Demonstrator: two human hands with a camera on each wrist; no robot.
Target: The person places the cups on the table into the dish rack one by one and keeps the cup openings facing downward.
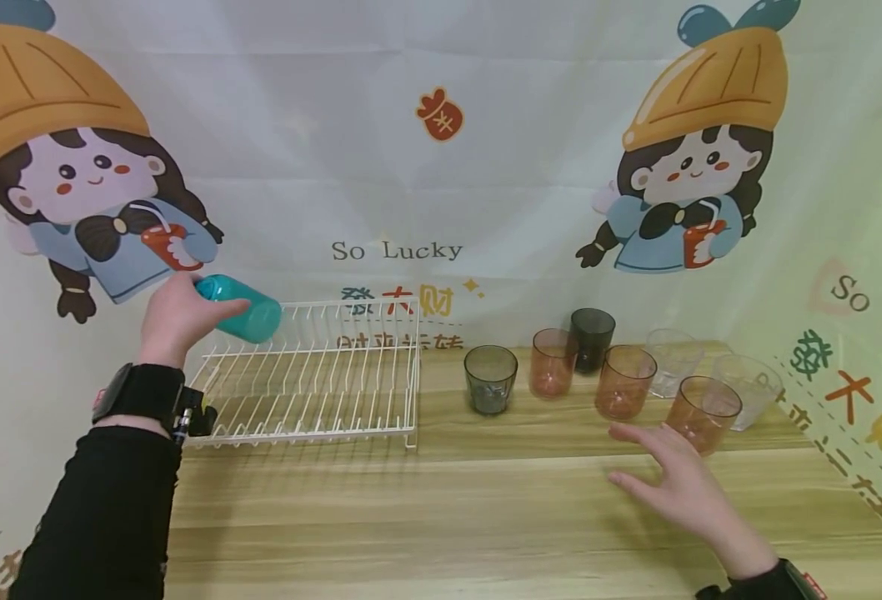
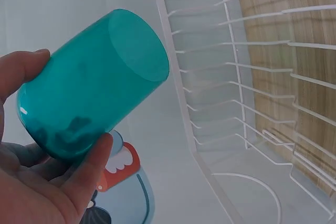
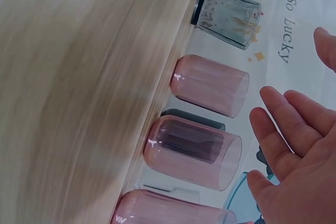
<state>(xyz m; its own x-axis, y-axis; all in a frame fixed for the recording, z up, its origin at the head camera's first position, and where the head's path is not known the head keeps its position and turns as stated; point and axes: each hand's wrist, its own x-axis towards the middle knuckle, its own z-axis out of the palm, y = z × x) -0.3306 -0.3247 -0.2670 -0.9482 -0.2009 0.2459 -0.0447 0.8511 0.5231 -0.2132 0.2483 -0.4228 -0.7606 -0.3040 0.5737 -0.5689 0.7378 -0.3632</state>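
A teal see-through cup point(image 1: 249, 315) is in my left hand point(image 1: 177, 318), held tilted above the left back part of a white wire dish rack point(image 1: 313, 434). In the left wrist view the thumb and fingers grip one end of the teal cup point(image 2: 100, 77), while its other end points towards the rack's wires. My right hand point(image 1: 677, 487) holds nothing; its fingers are spread just in front of the nearest pink glass point(image 1: 704, 417). Two more pink glasses, one in the middle point(image 1: 626, 383) and one further left point(image 1: 551, 365), stand beyond it.
A grey faceted glass point(image 1: 490, 383) stands right of the rack. Behind the pink glasses are a dark glass point(image 1: 593, 333) and two clear glasses, one at the back point(image 1: 674, 362) and one at the right point(image 1: 758, 392). A printed cloth point(image 1: 516, 183) hangs behind the wooden table point(image 1: 441, 525).
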